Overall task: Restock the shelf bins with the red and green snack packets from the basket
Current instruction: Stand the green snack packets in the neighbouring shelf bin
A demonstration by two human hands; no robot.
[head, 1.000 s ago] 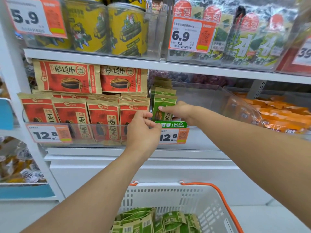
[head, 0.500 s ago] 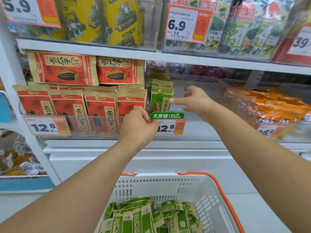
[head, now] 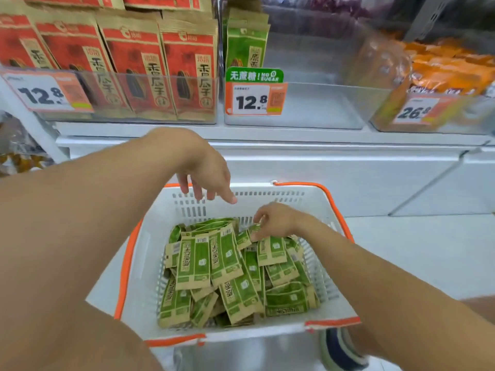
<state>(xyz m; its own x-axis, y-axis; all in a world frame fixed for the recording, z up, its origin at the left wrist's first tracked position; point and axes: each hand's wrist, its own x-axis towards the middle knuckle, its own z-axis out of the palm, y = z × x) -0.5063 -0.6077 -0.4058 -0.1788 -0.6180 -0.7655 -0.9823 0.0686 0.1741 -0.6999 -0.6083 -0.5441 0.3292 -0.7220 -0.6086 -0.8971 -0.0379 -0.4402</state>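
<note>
In the basket (head: 316,210), right hand (head: 278,220) pinching a green packet (head: 253,231); left hand (head: 206,175) hovering, empty, fingers loose. Red bin (head: 150,97) full, green bin (head: 308,103) mostly bare. Plenty left.

I'm looking at a retail shop aisle, prob. a supermarket or convenience store. White shelf (head: 267,135) carries clear plastic bins (head: 308,108) w/ packaged goods faced outward: red snack packets (head: 150,65) in rows, green packets (head: 247,46) next bin over, orange packs (head: 450,68) at right. Printed price tags (head: 255,99) clipped to bin fronts read 12.8 and 26-something, one topped w/ a "no sugar" label. Below sits a white shopping basket (head: 267,199) w/ orange handles.
</note>
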